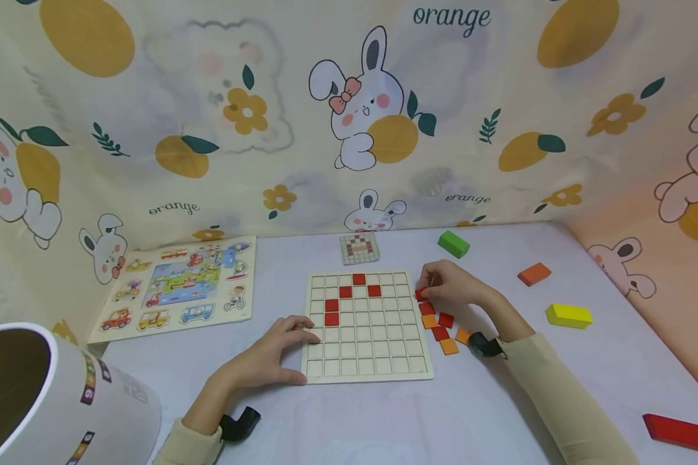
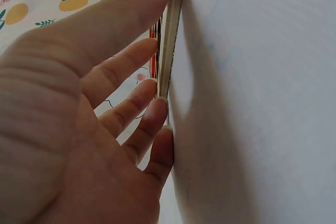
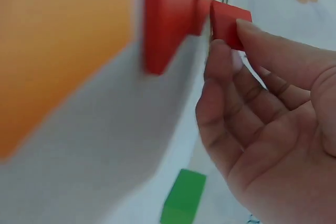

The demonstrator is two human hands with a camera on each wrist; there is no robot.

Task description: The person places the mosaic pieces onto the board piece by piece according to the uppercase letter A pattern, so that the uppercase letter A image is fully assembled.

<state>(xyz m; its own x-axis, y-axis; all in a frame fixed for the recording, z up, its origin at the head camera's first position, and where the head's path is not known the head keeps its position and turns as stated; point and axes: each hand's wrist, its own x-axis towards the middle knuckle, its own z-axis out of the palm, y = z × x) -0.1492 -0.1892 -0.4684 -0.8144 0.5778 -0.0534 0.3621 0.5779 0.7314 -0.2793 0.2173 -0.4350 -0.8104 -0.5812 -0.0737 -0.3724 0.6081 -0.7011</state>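
Note:
A wooden grid board (image 1: 380,349) lies flat, with several red square tiles (image 1: 331,319) set in its upper left and middle cells. My left hand (image 1: 273,352) rests at the board's left edge, fingers spread and loosely extended; in the left wrist view the fingertips (image 2: 149,51) touch its side. Beyond the board's right edge, my right hand (image 1: 456,284) pinches a red square tile (image 3: 227,22) between thumb and forefinger. Just below that hand lies a loose group of red tiles (image 1: 445,320) and orange tiles (image 1: 449,347).
A small pattern card (image 1: 359,248) lies behind the board. At the back left is a vehicle picture puzzle (image 1: 186,284). A white cylinder (image 1: 110,400) stands front left. Green (image 1: 454,244), orange (image 1: 534,274), yellow (image 1: 569,316) and red (image 1: 676,432) blocks are scattered on the right.

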